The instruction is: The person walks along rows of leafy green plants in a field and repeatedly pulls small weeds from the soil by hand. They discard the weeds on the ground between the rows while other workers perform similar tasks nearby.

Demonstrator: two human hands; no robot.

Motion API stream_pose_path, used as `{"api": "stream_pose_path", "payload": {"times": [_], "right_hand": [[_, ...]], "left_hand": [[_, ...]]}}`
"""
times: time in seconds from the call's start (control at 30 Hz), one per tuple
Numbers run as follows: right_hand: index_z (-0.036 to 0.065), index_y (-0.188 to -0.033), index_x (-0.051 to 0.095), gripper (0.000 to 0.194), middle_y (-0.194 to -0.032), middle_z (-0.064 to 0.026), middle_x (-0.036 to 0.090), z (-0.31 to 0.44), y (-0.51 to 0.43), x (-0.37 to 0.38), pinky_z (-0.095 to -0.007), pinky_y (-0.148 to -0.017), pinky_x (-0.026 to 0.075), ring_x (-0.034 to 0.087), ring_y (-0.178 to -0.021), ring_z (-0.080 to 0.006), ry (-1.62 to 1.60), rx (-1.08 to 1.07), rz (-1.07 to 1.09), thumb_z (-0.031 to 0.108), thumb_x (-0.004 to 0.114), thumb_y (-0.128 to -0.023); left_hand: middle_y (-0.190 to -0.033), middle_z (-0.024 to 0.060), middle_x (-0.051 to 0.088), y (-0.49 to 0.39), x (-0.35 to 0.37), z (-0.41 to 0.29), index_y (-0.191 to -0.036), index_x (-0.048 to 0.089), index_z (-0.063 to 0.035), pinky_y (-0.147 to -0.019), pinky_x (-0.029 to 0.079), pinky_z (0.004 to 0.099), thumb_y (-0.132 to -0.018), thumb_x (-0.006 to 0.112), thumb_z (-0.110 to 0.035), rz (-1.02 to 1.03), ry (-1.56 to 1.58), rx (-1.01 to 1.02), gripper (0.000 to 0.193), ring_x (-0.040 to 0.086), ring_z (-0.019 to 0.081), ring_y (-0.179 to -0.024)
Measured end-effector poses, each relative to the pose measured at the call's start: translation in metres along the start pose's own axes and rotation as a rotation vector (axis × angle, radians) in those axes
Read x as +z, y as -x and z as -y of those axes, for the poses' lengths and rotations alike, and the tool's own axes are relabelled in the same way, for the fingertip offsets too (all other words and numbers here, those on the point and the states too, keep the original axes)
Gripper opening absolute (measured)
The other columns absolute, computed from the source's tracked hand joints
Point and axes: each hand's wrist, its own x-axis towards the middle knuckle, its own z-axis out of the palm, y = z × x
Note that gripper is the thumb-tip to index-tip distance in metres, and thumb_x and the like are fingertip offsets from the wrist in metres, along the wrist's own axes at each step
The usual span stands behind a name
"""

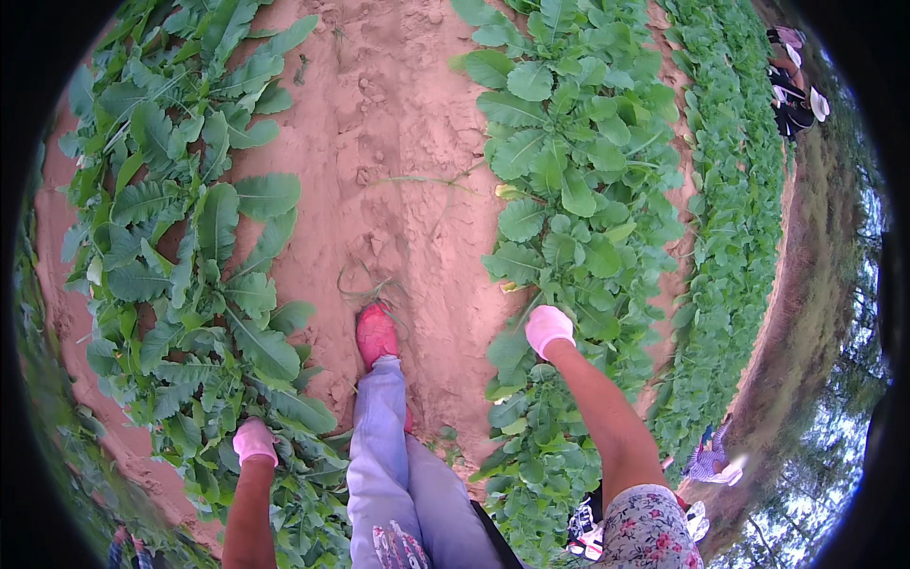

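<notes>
My left hand [254,439], in a pink glove, is down among the toothed leaves of the left row of leafy green plants [266,348]. Its fingers point into the foliage, and whether they grip anything is hidden. On the other side, my right hand [549,330], also in a pink glove, reaches into the right row of leafy plants [554,171]. Its back faces me, the fingertips are out of sight, and a broad leaf [510,347] lies just beside it. Whether it holds a stem, I cannot tell.
A reddish soil path [426,242] runs between the rows, with my red shoe [377,333] on it. Grass strands [426,179] lie across the soil. Further right stands another plant row [739,185]. People [793,99] in hats are at the far right edge.
</notes>
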Motion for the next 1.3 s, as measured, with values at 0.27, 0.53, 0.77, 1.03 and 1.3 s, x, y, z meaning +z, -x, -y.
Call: {"api": "stream_pose_path", "payload": {"times": [0.27,0.53,0.77,1.03,1.3], "right_hand": [[0.004,-0.094,0.065,0.033,-0.081,-0.0224,0.064,0.046,0.043,-0.088,-0.0447,-0.069,0.048,0.062,-0.076,-0.0374,-0.787,-0.195,0.371,0.034,0.062,-0.08],[0.003,-0.122,0.048,0.041,-0.078,-0.0119,0.067,0.167,-0.076,-0.131,-0.0442,-0.061,0.05,0.067,-0.073,-0.0293,0.115,-0.478,-0.469,0.012,0.05,-0.082],[0.01,-0.09,0.072,0.019,-0.092,-0.0092,0.07,0.205,-0.151,-0.14,-0.0375,-0.064,0.055,0.069,-0.085,-0.0265,0.507,-0.455,-0.372,0.008,0.068,-0.071],[0.004,-0.086,0.071,0.021,-0.096,-0.0183,0.068,0.212,-0.17,-0.149,-0.0419,-0.078,0.052,0.065,-0.092,-0.0342,0.371,-0.359,-0.205,0.019,0.06,-0.077],[0.003,-0.069,0.053,0.029,-0.054,0.0019,0.043,0.16,-0.071,-0.112,-0.0272,-0.046,0.038,0.043,-0.05,-0.0071,-0.744,-0.715,0.397,0.025,0.066,-0.083]], "left_hand": [[-0.105,0.0141,0.067,-0.001,-0.003,0.0,-0.098,0.067,-0.005,-0.08,0.053,0.0383,-0.063,0.084,-0.033,0.054,0.011,-0.028,0.048,0.064,0.0302,-0.098],[-0.109,0.0122,0.066,0.001,-0.004,-0.002,-0.101,0.067,-0.0072,-0.08,0.053,0.038,-0.066,0.082,-0.033,0.044,0.011,-0.07,0.046,0.064,0.029,-0.1],[-0.107,0.0149,0.066,-0.003,0.015,0.005,-0.106,0.062,-0.0056,-0.079,0.054,0.0388,-0.064,0.084,-0.029,-0.049,0.017,-0.041,0.052,0.065,0.0308,-0.097],[-0.097,0.0162,0.068,-0.001,0.021,0.006,-0.098,0.061,-0.0029,-0.073,0.055,0.0397,-0.07,0.076,-0.017,-0.102,0.05,-0.032,0.035,0.067,0.0316,-0.089],[-0.095,0.0171,0.067,0.008,0.015,0.003,-0.096,0.062,-0.0036,-0.073,0.054,0.0401,-0.072,0.073,-0.015,-0.119,0.073,0.003,0.028,0.066,0.0333,-0.088]]}}
